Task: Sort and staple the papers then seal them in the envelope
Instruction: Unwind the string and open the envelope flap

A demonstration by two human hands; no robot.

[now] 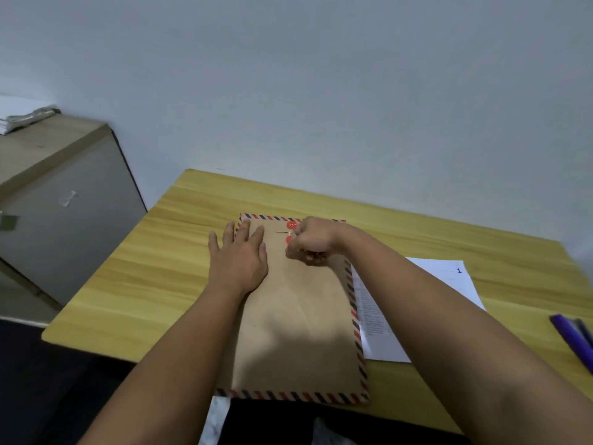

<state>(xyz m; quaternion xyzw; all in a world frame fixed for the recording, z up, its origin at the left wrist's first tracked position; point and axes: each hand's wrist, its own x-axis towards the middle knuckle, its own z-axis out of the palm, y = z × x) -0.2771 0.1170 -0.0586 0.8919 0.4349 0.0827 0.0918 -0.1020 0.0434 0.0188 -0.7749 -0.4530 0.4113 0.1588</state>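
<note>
In the head view, the brown envelope (298, 316) with striped edging lies flat at the centre of the yellow table (134, 277), its near edge hanging slightly over the table's front. The left hand (239, 258) rests flat with fingers spread on the envelope's upper left corner, pinning it. The right hand (309, 242) is curled by the red closure discs (291, 225) near the top edge and seems to pinch the thin string there, though the string is barely visible.

The envelope looks light, thin and bendable, likely to slide on smooth wood, so pressing it down flat suits it. The string is fine and calls for a fingertip pinch. A printed sheet (385, 316) lies partly under the envelope's right edge.
</note>
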